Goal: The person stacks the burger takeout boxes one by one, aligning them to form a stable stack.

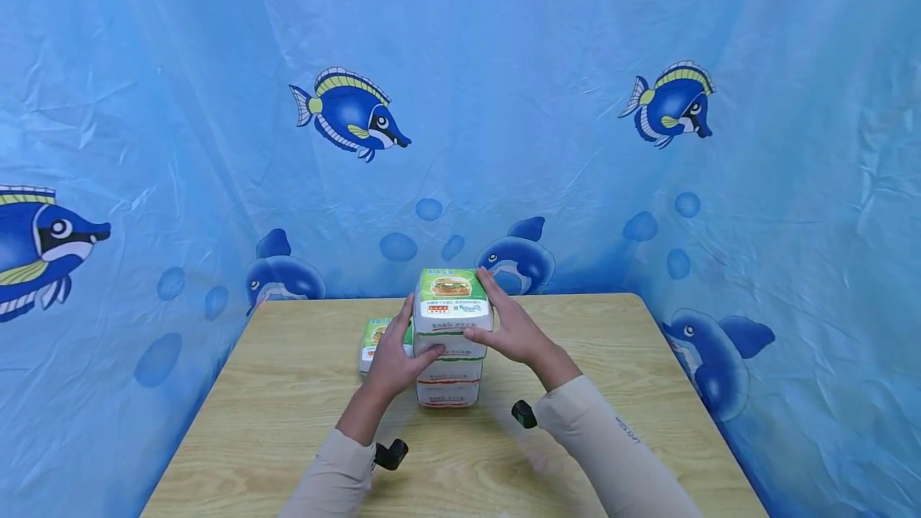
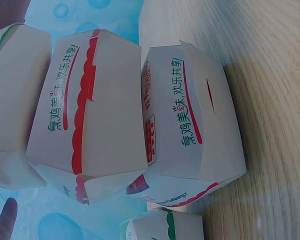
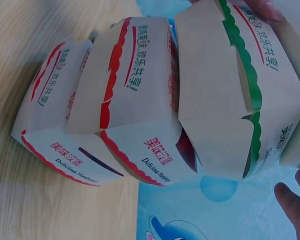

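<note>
Paper hamburger boxes stand in a stack on the table. On top is a green burger box (image 1: 452, 306) with a burger picture; below it sits another green-edged box (image 3: 215, 75). Two red-edged boxes, an upper one (image 2: 110, 100) and a bottom one (image 2: 190, 115), form the base. My left hand (image 1: 392, 358) holds the left side of the upper boxes, thumb across the second box's front. On the right side, my right hand (image 1: 514, 326) grips them with its thumb at the front and fingers reaching to the top box's far corner.
Another green burger box (image 1: 372, 336) rests on the wooden table (image 1: 302, 406) behind and left of the stack, partly hidden by my left hand. A blue curtain (image 1: 460, 102) printed with fish and dolphins hangs behind the table and along both sides.
</note>
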Tool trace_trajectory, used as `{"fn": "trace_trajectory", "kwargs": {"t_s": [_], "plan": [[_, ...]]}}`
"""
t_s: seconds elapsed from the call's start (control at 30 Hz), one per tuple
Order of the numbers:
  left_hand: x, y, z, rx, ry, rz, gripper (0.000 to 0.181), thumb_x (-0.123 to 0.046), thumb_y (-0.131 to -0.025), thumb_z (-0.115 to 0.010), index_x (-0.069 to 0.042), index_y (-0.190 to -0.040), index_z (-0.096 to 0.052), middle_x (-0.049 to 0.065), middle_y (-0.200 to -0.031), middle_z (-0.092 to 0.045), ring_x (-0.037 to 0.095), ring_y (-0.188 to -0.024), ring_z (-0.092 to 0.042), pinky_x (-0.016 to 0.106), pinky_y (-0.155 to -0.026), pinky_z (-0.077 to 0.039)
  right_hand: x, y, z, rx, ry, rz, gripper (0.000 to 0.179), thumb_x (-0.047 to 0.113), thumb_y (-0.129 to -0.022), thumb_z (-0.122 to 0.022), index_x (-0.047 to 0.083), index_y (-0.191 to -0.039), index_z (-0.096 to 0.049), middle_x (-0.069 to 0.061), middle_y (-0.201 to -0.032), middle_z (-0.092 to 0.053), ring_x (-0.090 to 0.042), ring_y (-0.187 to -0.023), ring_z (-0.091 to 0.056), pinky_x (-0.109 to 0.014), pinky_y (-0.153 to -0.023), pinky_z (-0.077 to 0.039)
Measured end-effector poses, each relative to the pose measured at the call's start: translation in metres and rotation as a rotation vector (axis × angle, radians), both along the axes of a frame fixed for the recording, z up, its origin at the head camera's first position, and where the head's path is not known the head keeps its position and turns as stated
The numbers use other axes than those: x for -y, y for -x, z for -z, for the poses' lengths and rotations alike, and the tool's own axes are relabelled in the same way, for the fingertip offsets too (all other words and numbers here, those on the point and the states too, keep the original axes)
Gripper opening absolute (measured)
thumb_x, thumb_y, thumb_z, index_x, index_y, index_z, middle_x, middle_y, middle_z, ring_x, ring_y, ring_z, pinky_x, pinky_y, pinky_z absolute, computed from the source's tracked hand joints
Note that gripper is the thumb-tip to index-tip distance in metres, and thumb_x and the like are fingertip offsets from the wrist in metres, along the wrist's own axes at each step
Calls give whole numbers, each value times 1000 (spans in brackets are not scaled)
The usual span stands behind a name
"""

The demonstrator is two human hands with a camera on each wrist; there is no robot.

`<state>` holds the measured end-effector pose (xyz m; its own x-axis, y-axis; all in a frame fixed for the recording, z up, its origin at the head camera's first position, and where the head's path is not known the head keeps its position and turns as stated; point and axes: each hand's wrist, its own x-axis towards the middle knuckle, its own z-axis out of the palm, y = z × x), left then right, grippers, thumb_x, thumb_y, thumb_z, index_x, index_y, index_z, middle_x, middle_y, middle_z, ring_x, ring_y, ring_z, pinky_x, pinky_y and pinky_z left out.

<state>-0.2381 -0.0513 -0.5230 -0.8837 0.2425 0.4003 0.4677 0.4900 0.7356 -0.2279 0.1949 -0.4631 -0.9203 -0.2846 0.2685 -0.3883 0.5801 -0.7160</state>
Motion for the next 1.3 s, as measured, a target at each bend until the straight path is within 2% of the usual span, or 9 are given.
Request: {"fn": "trace_trajectory", "kwargs": {"t_s": [0.23, 0.57, 0.83, 1.0, 1.3], "plan": [[1, -1, -1, -31, -24, -1, 102, -59, -79, -73, -28, -157, -17, 14, -146, -44, 36, -131, -43, 61, -101, -37, 3, 1, -3, -24, -18, -6, 101, 64, -80, -66, 31, -157, -10, 4, -162, -10, -27, -146, -12, -68, -105, -23], [2, 1, 0, -10, -32, 2, 102, -60, -79, -73, -30, -157, -15, 14, -146, -44, 36, -131, -43, 60, -100, -38, 5, 2, -2, -10, -31, 3, 100, 65, -81, -65, 30, -158, -12, 5, -162, -10, -28, -146, -13, -68, -104, -25], [3, 2, 1, -15, -32, 11, 102, -59, -79, -72, -31, -157, -13, 14, -148, -42, 37, -131, -42, 60, -100, -38, 5, 2, 0, 13, -21, 6, 99, 65, -81, -65, 38, -156, -6, 8, -162, -7, -26, -146, -13, -67, -104, -26], [5, 1, 1, -10, -37, 17, 103, -58, -79, -73, -30, -157, -13, 10, -150, -40, 34, -134, -39, 60, -102, -36, 5, 1, 2, 19, -17, 13, 104, 65, -79, -67, 35, -157, -5, 6, -162, -7, -26, -146, -13, -66, -105, -26], [6, 0, 2, -32, -46, 12, 101, -57, -79, -74, -30, -157, -16, 9, -148, -43, 34, -131, -43, 60, -100, -39, 4, -3, 4, 17, 21, 35, 116, 61, -74, -75, 29, -158, -3, 1, -161, -15, -32, -138, -34, -65, -104, -29]]}}
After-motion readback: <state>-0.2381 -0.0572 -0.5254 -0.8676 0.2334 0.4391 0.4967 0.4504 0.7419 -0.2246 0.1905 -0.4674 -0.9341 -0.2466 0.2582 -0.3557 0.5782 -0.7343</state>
